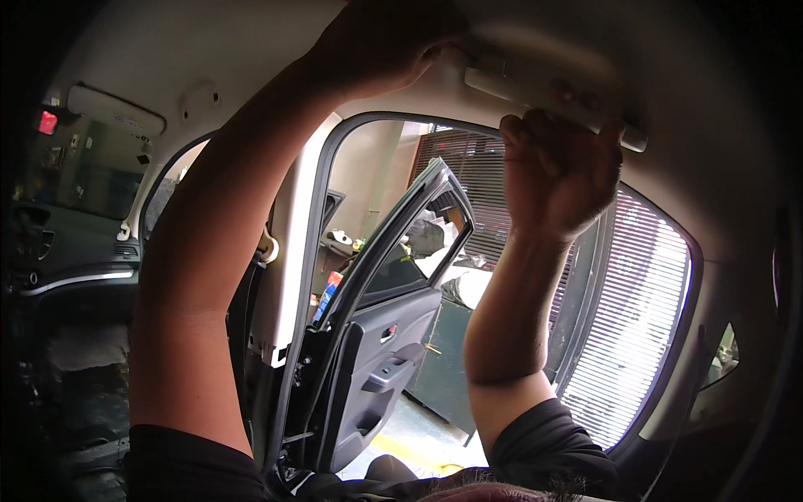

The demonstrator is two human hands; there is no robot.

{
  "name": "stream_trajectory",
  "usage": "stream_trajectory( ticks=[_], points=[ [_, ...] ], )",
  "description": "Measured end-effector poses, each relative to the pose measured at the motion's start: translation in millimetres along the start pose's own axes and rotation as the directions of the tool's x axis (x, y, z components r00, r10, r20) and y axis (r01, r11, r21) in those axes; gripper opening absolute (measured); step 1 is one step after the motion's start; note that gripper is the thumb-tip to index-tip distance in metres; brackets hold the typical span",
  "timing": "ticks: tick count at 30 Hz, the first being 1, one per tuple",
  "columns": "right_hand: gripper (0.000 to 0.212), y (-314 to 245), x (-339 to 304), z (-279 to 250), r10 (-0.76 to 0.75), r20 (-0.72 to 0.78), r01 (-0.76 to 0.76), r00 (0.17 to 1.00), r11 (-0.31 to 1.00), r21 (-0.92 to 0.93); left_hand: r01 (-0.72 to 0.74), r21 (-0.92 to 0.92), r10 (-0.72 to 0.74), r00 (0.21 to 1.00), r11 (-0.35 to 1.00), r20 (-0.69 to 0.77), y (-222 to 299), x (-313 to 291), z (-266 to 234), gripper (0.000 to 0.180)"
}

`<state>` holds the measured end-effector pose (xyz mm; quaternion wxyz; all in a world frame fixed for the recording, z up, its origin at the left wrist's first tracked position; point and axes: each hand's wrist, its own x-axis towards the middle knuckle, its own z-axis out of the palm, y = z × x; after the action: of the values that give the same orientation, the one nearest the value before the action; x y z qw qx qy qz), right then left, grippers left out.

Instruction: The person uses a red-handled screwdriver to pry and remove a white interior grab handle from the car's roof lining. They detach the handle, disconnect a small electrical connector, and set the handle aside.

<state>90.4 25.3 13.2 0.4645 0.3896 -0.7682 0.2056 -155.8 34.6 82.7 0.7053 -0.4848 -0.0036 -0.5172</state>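
Both my arms reach up to the light grey roof lining (pixel 251 42) inside a car. My left hand (pixel 381 42) presses against the left end of the grey grab handle (pixel 552 105) above the rear door opening. My right hand (pixel 556 171) has its fingers curled over the handle's bar near its right end. The handle's left mount is hidden behind my left hand.
The rear door (pixel 381 335) stands open to the outside, showing its dark inner panel and armrest. A sun visor (pixel 113 109) and dashboard (pixel 75 259) lie front left. A shuttered wall (pixel 627 318) shows through the opening. The door pillar (pixel 288 243) stands between my arms.
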Motion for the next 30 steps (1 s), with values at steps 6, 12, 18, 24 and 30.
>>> stream_trajectory(
  ticks=[6, 12, 18, 24, 30],
  points=[
    [0.030, 3.4, -1.3, 2.0, -0.003, -0.067, 0.005, 0.998, 1.000, 0.030, 0.246, -0.020, -0.243, 0.965, 0.969, 0.094, 24.8, -0.3, 1.5, 0.010],
    [0.031, 6.5, -0.5, 3.1, -0.012, -0.081, 0.020, 0.997, 0.995, 0.095, 0.108, -0.068, -0.110, 0.994, 0.992, -0.022, 9.4, 0.6, 10.6, 0.008],
    [0.033, 6.7, -0.4, -1.3, -0.024, -0.043, 0.026, 0.999, 0.998, 0.053, 0.265, -0.392, -0.236, 0.964, 0.881, 0.122, 30.1, 5.5, 25.5, 0.020],
    [0.042, -5.5, -4.0, 3.0, 0.064, -0.139, -0.057, 0.988, 0.997, 0.052, 0.162, -0.341, -0.167, 0.986, 0.926, 0.015, 91.6, 54.6, -19.6, 0.011],
    [0.046, -1.7, -2.0, 3.9, 0.036, -0.082, -0.030, 0.996, 0.997, 0.075, 0.346, -0.091, -0.340, 0.938, 0.934, 0.070, 28.9, 0.0, -5.9, 0.014]
  ],
)
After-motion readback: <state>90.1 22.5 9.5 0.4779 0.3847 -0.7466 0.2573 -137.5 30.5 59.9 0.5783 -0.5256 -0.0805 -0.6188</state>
